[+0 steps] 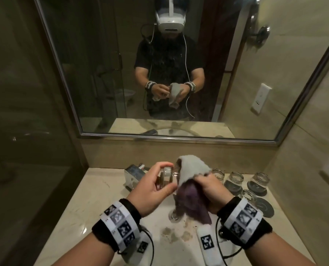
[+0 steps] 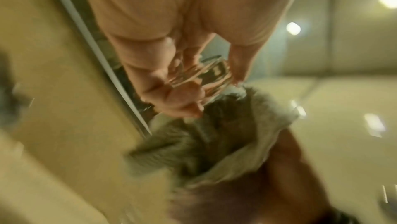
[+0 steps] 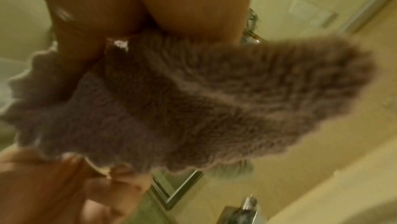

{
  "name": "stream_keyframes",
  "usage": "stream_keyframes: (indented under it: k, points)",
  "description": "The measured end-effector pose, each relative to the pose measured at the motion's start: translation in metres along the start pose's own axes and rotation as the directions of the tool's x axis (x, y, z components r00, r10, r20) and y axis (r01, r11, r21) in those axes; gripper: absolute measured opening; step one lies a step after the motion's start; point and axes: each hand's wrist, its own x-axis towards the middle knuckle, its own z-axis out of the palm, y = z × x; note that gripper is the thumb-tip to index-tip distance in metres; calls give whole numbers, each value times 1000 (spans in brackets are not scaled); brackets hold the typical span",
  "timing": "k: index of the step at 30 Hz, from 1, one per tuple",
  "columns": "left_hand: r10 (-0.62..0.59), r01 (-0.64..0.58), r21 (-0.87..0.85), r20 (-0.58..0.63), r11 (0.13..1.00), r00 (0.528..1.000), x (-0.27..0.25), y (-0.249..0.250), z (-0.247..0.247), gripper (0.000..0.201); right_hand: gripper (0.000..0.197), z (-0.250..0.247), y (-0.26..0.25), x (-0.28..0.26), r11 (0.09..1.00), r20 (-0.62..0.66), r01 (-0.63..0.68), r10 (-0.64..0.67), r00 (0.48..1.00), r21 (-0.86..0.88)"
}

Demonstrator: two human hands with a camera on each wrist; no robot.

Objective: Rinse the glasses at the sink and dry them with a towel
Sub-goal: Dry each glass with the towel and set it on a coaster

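Glass tumbler (image 1: 166,176) pinched in left hand (image 1: 150,191); right hand (image 1: 213,187) grips towel (image 1: 190,169); should wipe the inside, gently.

No readable text, brand or number anywhere. Only black-and-white square code markers on wristbands (image 1: 119,222) and on white wrist camera housing (image 1: 207,241); none legible as writing.

Black fuzzy wristbands (image 1: 131,209) wrapped with white strips of square black-and-white markers (image 1: 119,223) circle both wrists, thin black cables (image 1: 220,244) trailing from them. White tagged camera pods (image 1: 207,244) hang beneath. Reflected in the mirror: a white head-mounted visor (image 1: 171,23), white cord (image 1: 186,73), and black short-sleeved shirt (image 1: 167,60).
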Motion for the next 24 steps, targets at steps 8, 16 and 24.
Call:
stream_keyframes:
  k: [8,16,24]
  points:
    - [-246,247,-372,52,895,968,5,3,-2,34,48,-3,0,0,983,4,134,-135,991,-124]
    - [-170,171,-195,21,966,985,4,-3,1,59,10,-11,2,6,989,-70,81,-90,993,-123]
    - [155,-153,165,1,974,988,3,-4,3,49,50,-8,5,9,980,-13,-180,182,983,84]
